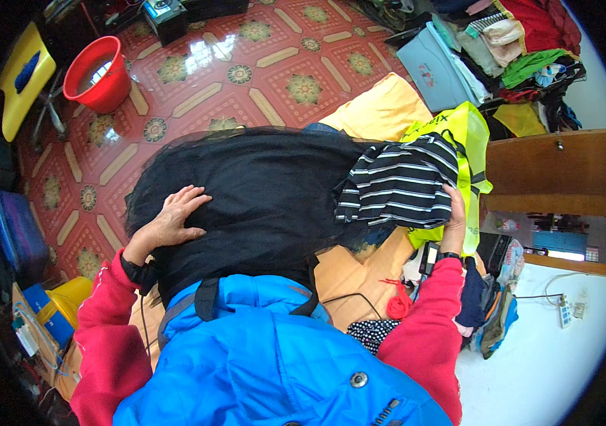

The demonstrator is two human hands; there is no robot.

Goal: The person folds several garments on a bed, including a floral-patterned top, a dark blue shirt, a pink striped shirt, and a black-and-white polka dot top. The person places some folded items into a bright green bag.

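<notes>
A black garment (260,175) with a sheer, tulle-like outer layer is spread before me, over my lap side. My left hand (178,218) lies on its left part, palm down with fingers apart. Bunched at the garment's right end is a black-and-white striped cloth garment (401,183). My right hand (455,218) touches the right edge of these stripes; its fingers are partly hidden, so a firm grip cannot be told. Under and behind the striped garment lies a bright yellow-green bag (476,138) bearing writing.
Peach-orange cloth (383,106) shows behind and beneath. A coil of red cord (400,306) lies by my right sleeve. A red bucket (101,77) and yellow chair (28,88) stand far left. A light-blue bin (433,72) and heaped clothes (500,40) are far right. A wooden panel (553,170) stands right.
</notes>
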